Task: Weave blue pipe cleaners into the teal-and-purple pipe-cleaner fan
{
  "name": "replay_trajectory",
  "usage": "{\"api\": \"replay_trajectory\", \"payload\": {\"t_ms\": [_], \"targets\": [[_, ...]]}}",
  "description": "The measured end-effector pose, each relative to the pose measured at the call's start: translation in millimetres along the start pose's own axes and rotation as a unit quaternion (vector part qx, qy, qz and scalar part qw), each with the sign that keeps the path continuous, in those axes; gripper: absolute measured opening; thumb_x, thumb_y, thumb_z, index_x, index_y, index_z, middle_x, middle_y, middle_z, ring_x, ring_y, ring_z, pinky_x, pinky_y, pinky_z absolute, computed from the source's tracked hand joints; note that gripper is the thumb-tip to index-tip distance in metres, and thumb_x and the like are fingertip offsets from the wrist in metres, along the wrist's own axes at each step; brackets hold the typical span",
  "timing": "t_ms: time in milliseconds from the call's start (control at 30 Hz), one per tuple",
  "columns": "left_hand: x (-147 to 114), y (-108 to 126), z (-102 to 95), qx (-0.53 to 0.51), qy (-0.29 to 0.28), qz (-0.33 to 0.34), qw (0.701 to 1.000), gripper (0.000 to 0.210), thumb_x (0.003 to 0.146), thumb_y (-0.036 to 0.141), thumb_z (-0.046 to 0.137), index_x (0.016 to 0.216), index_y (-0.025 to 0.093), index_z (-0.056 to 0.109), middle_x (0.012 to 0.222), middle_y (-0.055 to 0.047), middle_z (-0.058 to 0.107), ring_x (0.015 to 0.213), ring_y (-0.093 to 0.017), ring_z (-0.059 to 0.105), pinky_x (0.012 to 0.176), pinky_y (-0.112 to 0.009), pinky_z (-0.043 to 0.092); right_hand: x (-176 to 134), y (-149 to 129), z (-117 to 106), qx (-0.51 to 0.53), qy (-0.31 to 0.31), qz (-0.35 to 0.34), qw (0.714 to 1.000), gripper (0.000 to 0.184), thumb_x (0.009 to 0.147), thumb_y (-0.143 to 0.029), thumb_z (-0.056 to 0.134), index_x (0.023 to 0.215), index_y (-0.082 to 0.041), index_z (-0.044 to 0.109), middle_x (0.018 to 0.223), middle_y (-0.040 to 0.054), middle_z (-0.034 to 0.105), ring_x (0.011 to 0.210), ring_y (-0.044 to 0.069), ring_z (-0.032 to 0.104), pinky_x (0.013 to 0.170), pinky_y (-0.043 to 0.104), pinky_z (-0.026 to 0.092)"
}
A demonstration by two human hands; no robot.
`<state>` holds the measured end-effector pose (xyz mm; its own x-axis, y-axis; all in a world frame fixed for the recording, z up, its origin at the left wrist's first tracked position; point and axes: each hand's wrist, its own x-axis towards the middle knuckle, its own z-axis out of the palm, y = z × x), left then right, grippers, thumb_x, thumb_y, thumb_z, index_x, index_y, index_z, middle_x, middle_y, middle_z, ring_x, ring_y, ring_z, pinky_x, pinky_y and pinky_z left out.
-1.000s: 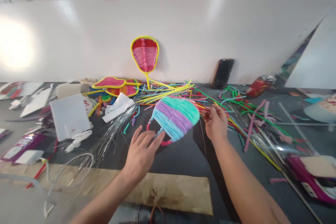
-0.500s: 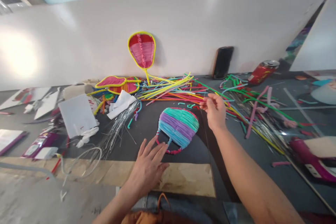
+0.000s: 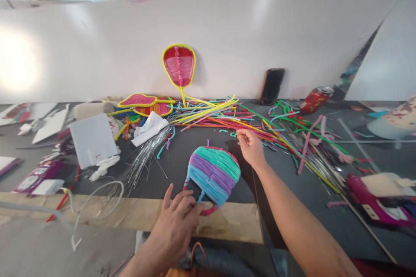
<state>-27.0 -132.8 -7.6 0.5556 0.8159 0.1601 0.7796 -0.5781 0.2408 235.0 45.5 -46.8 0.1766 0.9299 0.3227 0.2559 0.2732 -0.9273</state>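
A rounded piece wound with pipe cleaners (image 3: 214,169) in green, purple and blue bands, with a red-pink rim, lies tilted in front of me. Its lower end is an unfilled part of the frame. My left hand (image 3: 178,214) grips that lower edge, fingers curled over it and partly hiding it. Beyond the piece, to its upper right, my right hand (image 3: 251,147) has thumb and fingertips pinched together. Whatever lies in that pinch is too small to make out. A short turquoise pipe-cleaner scrap (image 3: 232,134) is close to its fingertips.
A heap of loose pipe cleaners (image 3: 208,112) runs along the wall board. A pink-and-yellow paddle shape (image 3: 179,67) leans there, with a phone (image 3: 272,86) and a red can (image 3: 316,100) to the right. Thin wires (image 3: 143,151), a white cable (image 3: 121,188) and purple glue guns (image 3: 373,203) flank the work.
The banded piece has shifted toward me and tilted, with my left hand now gripping its lower edge. My right hand has moved slightly left and down, still pinched.
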Motion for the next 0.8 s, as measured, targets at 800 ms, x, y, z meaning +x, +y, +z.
{"api": "replay_trajectory", "payload": {"t_ms": [800], "targets": [[8.7, -25.9, -20.2, -0.054, 0.125, -0.113, 0.984, 0.015, 0.090, 0.021, 0.039, 0.092, 0.024, 0.053, 0.097, -0.003, 0.071, 0.098, -0.018, 0.066, 0.103, -0.040, 0.039, 19.2, -9.3, -42.9, -0.453, -0.190, -0.224, 0.842, 0.025, 0.086, -0.010, 0.041, 0.077, -0.018, 0.062, 0.085, 0.0113, 0.063, 0.087, 0.026, 0.051, 0.086, 0.041, 0.038]]}}
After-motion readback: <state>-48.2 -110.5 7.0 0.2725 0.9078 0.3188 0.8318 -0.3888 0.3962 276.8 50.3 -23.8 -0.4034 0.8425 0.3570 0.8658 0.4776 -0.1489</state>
